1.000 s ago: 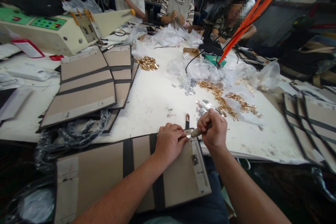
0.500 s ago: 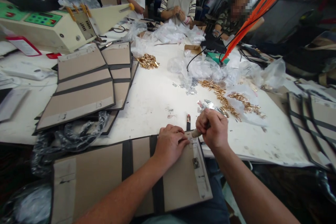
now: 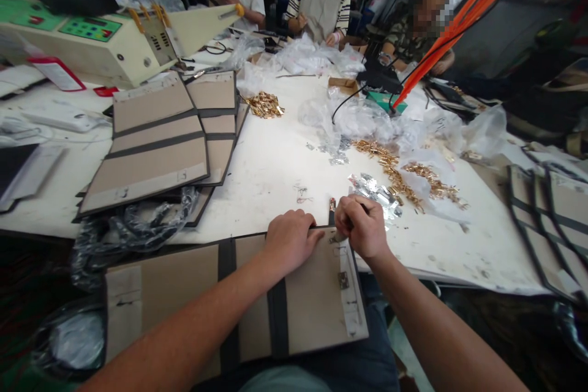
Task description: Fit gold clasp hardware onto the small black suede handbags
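A long beige panel (image 3: 316, 312) with dark strips lies across my lap, its far edge against the table's front. My left hand (image 3: 291, 239) presses on its far edge, fingers curled at the edge and thumb on the board. At the far right corner, my right hand (image 3: 362, 226) is closed in a fist round a small tool (image 3: 340, 236); only its pale lower end shows clearly. That end meets a small metal piece (image 3: 332, 240) on the panel's whitish end strip. Farther down that strip sits a square metal plate (image 3: 343, 280). A dark tab (image 3: 331, 211) sticks out beyond the panel edge.
Similar panels are stacked on the left (image 3: 156, 159) and right (image 3: 528, 220). Silver plates (image 3: 374, 193) and gold fittings (image 3: 390, 168) lie beyond my right hand. A cream machine (image 3: 133, 43) stands back left. An orange post (image 3: 441, 52) rises at right. Co-workers sit across the table (image 3: 266, 177).
My right fist has turned slightly and shifted left and down, its tool still at the corner. The left hand has moved slightly left. The view has shifted a little.
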Motion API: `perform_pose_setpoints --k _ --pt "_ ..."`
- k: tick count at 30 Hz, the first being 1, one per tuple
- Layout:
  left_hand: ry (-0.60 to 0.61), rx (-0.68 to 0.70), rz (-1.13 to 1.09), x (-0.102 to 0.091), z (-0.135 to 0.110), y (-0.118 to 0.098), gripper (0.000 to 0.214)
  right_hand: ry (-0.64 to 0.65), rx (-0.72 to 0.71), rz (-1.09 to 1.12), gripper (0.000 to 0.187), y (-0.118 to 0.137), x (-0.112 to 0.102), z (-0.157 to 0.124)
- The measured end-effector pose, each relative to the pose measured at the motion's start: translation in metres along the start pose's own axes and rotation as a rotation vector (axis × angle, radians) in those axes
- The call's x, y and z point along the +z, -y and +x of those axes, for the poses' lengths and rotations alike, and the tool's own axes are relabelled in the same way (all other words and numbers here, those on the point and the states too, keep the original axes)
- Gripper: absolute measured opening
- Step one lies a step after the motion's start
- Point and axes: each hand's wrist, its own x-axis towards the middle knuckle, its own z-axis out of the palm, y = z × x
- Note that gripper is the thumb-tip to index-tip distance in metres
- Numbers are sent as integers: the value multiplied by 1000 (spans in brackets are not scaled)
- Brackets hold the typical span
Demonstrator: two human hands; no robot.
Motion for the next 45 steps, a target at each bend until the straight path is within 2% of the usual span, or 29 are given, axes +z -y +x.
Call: perform_pose_setpoints --k 6,10,12,17,21,25,29,35,39,43,45 --pt "62 -36 -21 6 11 2 21 225 -74 -68 47 25 10 -2" --pt "92 -31 -22 9 11 4 20 420 -129 -240 46 29 20 -1" --pt "108 -30 -27 8 11 4 22 462 -142 -285 45 30 21 0" --pt "115 -42 -38 3 10 3 31 384 -188 -201 48 35 14 -1" --pt "125 -44 -41 -2 9 1 33 355 -180 -188 48 24 5 -5" --pt "132 -44 -47 -3 9 0 31 210 -165 68 48 11 -1 -8" --pt "133 -65 -46 -1 10 1 30 189 -144 101 46 8 -1 -10" --pt "139 -73 -43 -1 11 0 29 89 -244 233 46 10 -3 -12" --pt "143 -84 -35 -2 12 -2 27 96 -189 186 45 -1 -2 -13" --pt "139 -78 -43 -2 15 -2 26 126 -198 139 44 -8 -5 -16" --pt "77 -63 -42 -3 12 -3 24 138 -180 112 44 -9 -6 -16"
